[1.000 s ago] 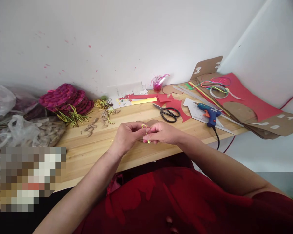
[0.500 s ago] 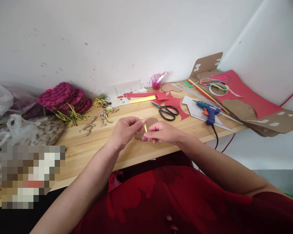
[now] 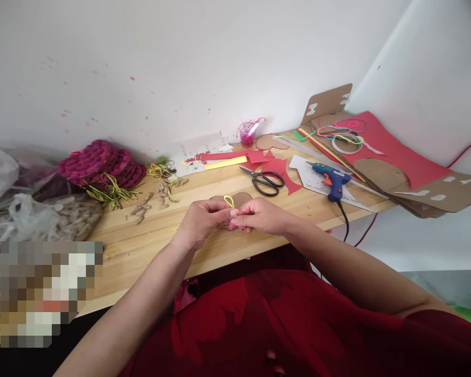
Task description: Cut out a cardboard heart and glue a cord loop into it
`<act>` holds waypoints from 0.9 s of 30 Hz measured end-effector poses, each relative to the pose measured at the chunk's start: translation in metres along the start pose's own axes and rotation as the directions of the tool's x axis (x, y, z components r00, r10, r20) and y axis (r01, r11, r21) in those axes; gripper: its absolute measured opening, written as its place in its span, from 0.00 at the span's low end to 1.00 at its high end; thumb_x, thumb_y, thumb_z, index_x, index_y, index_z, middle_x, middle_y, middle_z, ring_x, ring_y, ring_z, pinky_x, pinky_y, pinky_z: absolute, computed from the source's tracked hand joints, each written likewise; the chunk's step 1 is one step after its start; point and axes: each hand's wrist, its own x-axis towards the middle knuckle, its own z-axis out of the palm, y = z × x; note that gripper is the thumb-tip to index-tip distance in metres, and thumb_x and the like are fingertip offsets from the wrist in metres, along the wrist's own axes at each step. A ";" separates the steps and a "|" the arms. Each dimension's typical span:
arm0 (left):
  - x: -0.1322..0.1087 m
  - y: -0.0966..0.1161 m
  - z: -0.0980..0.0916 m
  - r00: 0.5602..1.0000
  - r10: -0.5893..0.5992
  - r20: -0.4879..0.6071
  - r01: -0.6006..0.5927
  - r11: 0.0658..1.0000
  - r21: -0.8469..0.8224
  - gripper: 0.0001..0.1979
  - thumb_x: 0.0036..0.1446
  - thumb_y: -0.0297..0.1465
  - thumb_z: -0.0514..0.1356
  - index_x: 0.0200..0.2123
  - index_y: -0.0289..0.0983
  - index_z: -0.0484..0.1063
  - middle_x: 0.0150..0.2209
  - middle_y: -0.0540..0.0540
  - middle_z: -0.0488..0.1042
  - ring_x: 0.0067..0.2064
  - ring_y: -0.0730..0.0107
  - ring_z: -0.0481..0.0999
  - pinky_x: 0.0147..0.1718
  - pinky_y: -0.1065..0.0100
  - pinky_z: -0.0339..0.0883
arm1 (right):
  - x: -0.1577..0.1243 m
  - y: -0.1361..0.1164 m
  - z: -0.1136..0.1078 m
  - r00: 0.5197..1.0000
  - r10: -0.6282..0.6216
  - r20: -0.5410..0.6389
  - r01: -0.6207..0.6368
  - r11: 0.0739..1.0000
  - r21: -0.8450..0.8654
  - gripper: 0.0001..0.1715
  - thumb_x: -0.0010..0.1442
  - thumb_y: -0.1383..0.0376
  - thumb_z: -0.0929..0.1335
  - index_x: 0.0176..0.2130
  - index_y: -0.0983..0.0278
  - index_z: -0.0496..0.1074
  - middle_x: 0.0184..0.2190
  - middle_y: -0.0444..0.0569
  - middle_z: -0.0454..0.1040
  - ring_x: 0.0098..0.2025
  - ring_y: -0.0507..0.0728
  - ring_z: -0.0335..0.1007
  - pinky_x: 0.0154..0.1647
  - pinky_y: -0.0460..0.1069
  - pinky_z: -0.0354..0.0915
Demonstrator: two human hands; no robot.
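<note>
Between my fingertips a small loop of yellow cord [image 3: 229, 200] stands up. My left hand [image 3: 202, 222] pinches the cord from the left, thumb against the fingers. From the right, my right hand [image 3: 262, 215] is closed in a pinch at the base of the same loop, the fingertips of both hands nearly touching. Beneath them lies a brown cardboard piece [image 3: 241, 199] with a rounded outline, mostly covered by my hands. Black-handled scissors [image 3: 267, 183] rest on the table just beyond my right hand.
A blue glue gun [image 3: 333, 180] lies on white paper at the right, beside red sheets [image 3: 408, 162] and cardboard. Peanuts [image 3: 143, 205], magenta woven stacks [image 3: 90, 162] and plastic bags [image 3: 35, 212] occupy the left. A cup of pink liquid [image 3: 247, 137] stands by the wall.
The yellow cord, stretched between my hands before, now sticks up as a loop above my fingertips. My hands have drawn closer together, and the view has shifted slightly.
</note>
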 end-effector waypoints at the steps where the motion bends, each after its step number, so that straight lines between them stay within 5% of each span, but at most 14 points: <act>1: 0.000 0.000 0.001 1.000 0.014 -0.002 -0.014 1.000 0.010 0.16 0.39 0.39 0.75 0.25 0.34 0.78 0.23 0.48 0.76 0.26 0.70 0.74 0.30 0.66 0.68 | 0.000 0.001 0.000 1.000 -0.002 0.001 0.002 1.000 0.001 0.10 0.56 0.62 0.72 0.31 0.67 0.81 0.22 0.45 0.75 0.25 0.48 0.65 0.27 0.44 0.63; 9: 0.013 -0.001 0.000 0.997 0.074 -0.029 -0.067 0.982 0.176 0.17 0.45 0.42 0.71 0.23 0.35 0.74 0.22 0.49 0.74 0.22 0.75 0.67 0.24 0.70 0.60 | 0.000 0.002 0.002 0.999 0.036 -0.038 -0.036 0.999 -0.014 0.12 0.57 0.60 0.71 0.30 0.66 0.80 0.21 0.43 0.73 0.23 0.48 0.64 0.26 0.44 0.61; 15: 0.031 0.007 -0.013 0.993 0.063 -0.101 -0.033 0.962 0.272 0.17 0.39 0.42 0.73 0.23 0.35 0.76 0.21 0.51 0.71 0.23 0.76 0.64 0.25 0.71 0.59 | -0.032 -0.011 -0.020 0.996 0.013 -0.093 -0.043 0.945 -0.323 0.15 0.60 0.57 0.69 0.33 0.64 0.81 0.28 0.47 0.77 0.27 0.52 0.70 0.29 0.46 0.64; 17: 0.039 0.008 -0.017 0.990 0.064 -0.123 -0.029 0.962 0.270 0.16 0.37 0.41 0.74 0.23 0.35 0.76 0.21 0.52 0.70 0.24 0.75 0.65 0.26 0.70 0.60 | -0.055 -0.012 -0.040 0.968 -0.067 -0.243 -0.056 0.883 -0.467 0.16 0.61 0.54 0.69 0.35 0.63 0.82 0.28 0.47 0.78 0.29 0.54 0.72 0.31 0.48 0.63; 19: 0.046 0.009 -0.022 0.987 0.068 -0.145 -0.027 0.964 0.264 0.16 0.35 0.40 0.74 0.23 0.35 0.76 0.21 0.52 0.70 0.25 0.74 0.66 0.27 0.70 0.61 | -0.080 -0.006 -0.067 0.888 -0.097 -0.449 -0.165 0.844 -0.510 0.17 0.61 0.53 0.69 0.35 0.62 0.81 0.27 0.48 0.78 0.28 0.55 0.72 0.31 0.49 0.63; 23: 0.059 0.004 -0.028 0.988 0.079 -0.132 -0.039 0.957 0.286 0.16 0.38 0.42 0.73 0.22 0.36 0.75 0.21 0.52 0.70 0.24 0.74 0.66 0.25 0.71 0.59 | -0.122 0.020 -0.122 0.589 -0.111 -0.800 -0.439 0.787 -0.432 0.18 0.59 0.51 0.70 0.36 0.62 0.80 0.28 0.50 0.78 0.28 0.56 0.71 0.31 0.51 0.64; 27: 0.066 -0.007 -0.031 0.987 0.104 -0.126 -0.045 0.914 0.403 0.17 0.42 0.44 0.70 0.23 0.36 0.74 0.20 0.50 0.72 0.23 0.73 0.66 0.22 0.71 0.53 | -0.137 0.040 -0.147 0.484 -0.053 -0.873 -0.546 0.761 -0.349 0.19 0.57 0.53 0.70 0.40 0.65 0.76 0.28 0.51 0.78 0.30 0.58 0.72 0.31 0.51 0.65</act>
